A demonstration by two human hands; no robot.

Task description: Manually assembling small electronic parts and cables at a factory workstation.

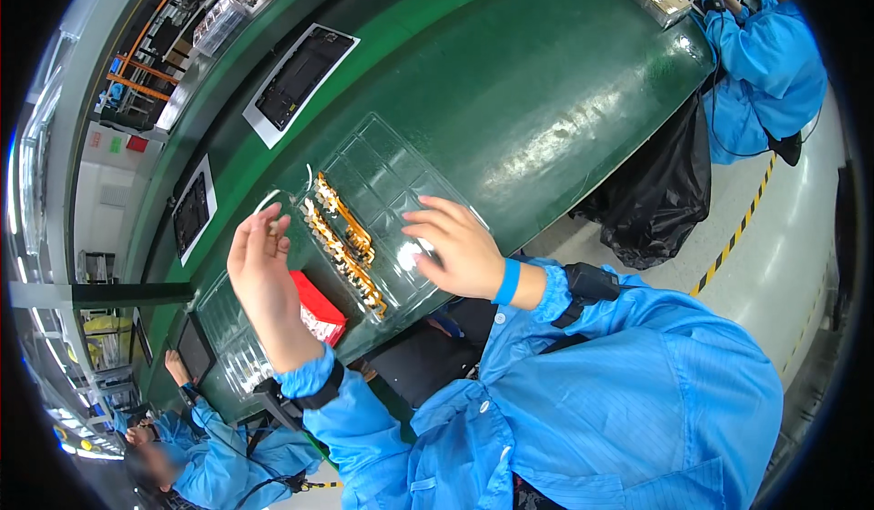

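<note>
My left hand point(261, 260) is raised over the bench, its fingers curled together around a thin curved white strip point(270, 197) at their tips. My right hand point(458, 248) hovers above the near right part of a clear plastic tray point(371, 137), holding nothing, fingers spread and slightly bent. Between the hands, in the tray, lie two rows of orange flexible circuit strips point(335, 253) with pale and dark bits along them. Just right of my left wrist sits a red box point(314, 302) with something white in it.
Two flat black panels point(305, 78) point(191, 210) lie on white sheets along the far side of the green bench point(546, 64). More clear trays point(238, 346) are at the left. Co-workers in blue sit at both ends. A black bag point(655, 191) hangs at the right edge.
</note>
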